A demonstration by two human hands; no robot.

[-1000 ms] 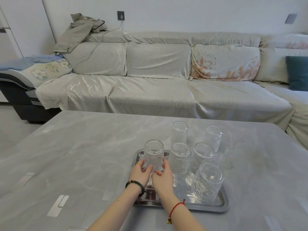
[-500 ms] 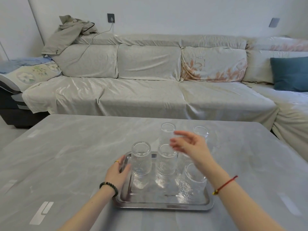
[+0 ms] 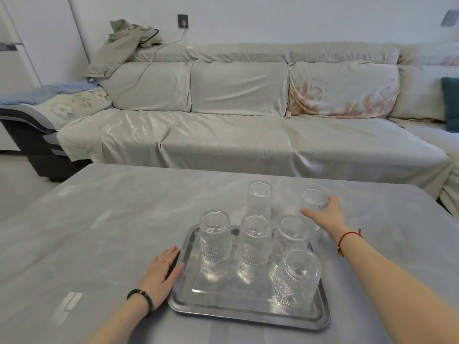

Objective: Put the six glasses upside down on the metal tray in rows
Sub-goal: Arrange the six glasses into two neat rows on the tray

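Glasses: right hand [image 3: 324, 216] now reached onto far-right glass [image 3: 315, 201], fingers wrapping; left hand [image 3: 162, 270] flat, released, beside tray [image 3: 248, 310].

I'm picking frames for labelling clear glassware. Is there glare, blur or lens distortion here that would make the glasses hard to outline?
Head view: bright glare patches on the metal tray under the glasses blur their lower edges; the glass in the right hand looks soft, nearly blending into the pale table; wide-angle bending curves the sofa and table edges; lighting is even, shadows faint.
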